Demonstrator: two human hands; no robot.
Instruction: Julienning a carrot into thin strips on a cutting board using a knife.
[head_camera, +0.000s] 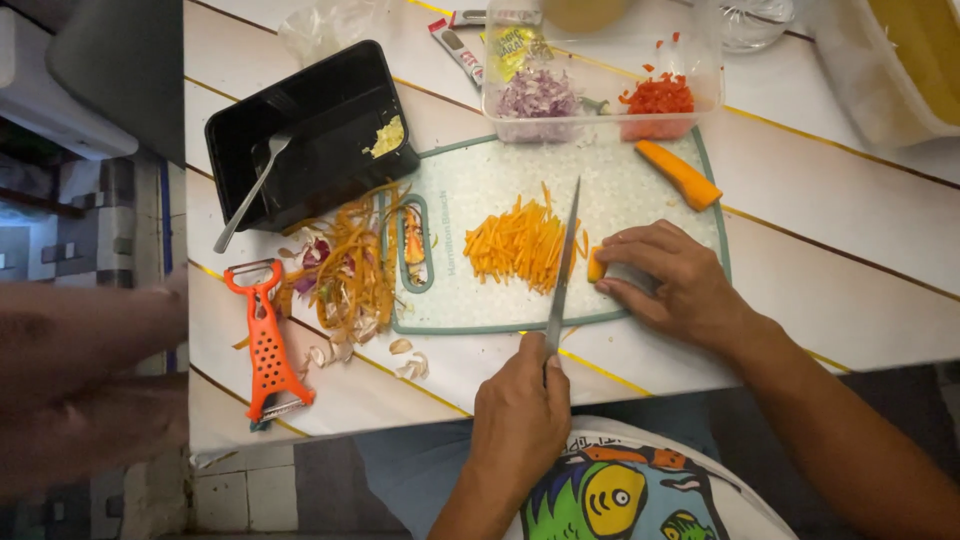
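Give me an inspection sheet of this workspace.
Surface: white striped table with a pale cutting board on it.
Job's things: knife, carrot sticks, carrot piece, half carrot.
Clutter: orange peeler, peelings, black tray with fork, clear container of chopped vegetables.
Grippers: left hand grips the knife; right hand pins the carrot piece.
Cables: nothing seen.
Surroundings: tiled floor; a blurred shape at the left edge.

The left hand (520, 415) is closed in a fist at the worktop's near edge; the right hand (668, 280) lies flat farther in (fingers curled, pointing left).
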